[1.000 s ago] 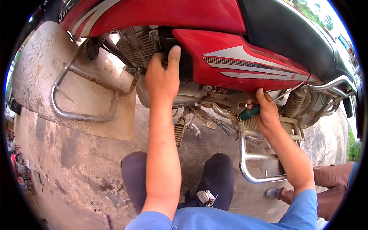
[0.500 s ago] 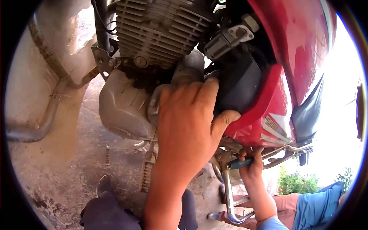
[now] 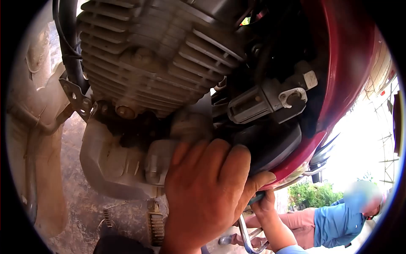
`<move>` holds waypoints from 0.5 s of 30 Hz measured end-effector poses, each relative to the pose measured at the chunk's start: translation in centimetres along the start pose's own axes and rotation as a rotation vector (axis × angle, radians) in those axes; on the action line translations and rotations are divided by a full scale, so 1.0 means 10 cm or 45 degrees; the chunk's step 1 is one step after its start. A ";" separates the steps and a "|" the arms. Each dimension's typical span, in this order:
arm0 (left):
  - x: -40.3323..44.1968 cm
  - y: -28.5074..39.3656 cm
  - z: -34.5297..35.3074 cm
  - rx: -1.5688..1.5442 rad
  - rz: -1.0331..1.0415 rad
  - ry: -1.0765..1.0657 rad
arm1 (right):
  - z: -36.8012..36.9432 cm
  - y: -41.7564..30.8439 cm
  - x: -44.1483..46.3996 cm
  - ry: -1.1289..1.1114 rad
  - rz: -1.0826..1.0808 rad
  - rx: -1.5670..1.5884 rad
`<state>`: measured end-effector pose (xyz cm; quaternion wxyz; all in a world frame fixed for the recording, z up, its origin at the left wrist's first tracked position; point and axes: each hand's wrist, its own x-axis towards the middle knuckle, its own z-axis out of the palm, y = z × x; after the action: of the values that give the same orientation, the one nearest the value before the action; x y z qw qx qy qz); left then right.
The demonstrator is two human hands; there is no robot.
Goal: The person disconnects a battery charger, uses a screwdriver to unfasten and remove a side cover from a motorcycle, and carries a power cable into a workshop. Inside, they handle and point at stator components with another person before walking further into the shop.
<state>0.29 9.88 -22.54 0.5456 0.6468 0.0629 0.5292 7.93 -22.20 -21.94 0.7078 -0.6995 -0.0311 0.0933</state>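
My left hand (image 3: 207,190) is in front of the motorcycle engine, back toward me, fingers curled and fingertips hidden. Its thumb lies against the lower edge of the red side panel (image 3: 289,169), and its index finger is beside the black cover (image 3: 270,148). What the fingers grip, if anything, is out of sight. Under the panel, my right hand (image 3: 265,202) is closed around a green-handled screwdriver (image 3: 257,197). Only a bit of the handle shows; its shaft is hidden. Just left of my left hand is the grey engine casing (image 3: 114,161).
Above are the finned cylinder (image 3: 139,63) and a grey metal fitting (image 3: 266,99). A chrome bar (image 3: 245,235) stands beneath my right hand. A person in a blue shirt (image 3: 340,224) is at the lower right. A coil spring (image 3: 107,216) lies on the ground.
The view has moved closer, so the engine looks larger. My left hand's fingers are more curled and lower against the engine. The screwdriver is now mostly hidden behind my left thumb.
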 end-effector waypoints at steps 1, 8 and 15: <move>0.01 0.00 0.00 -0.012 0.004 0.001 | 0.02 0.00 -0.01 0.018 -0.023 -0.015; -0.01 0.00 0.04 -0.003 -0.032 -0.069 | 0.05 -0.02 -0.01 0.088 -0.001 -0.025; 0.15 0.04 0.13 -0.238 -0.055 -0.006 | 0.15 -0.11 -0.03 -0.006 0.028 -0.078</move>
<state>1.70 9.85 -21.10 0.6151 0.5927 0.0260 0.5193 7.51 -20.81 -20.79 0.6849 -0.7210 -0.0279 0.1017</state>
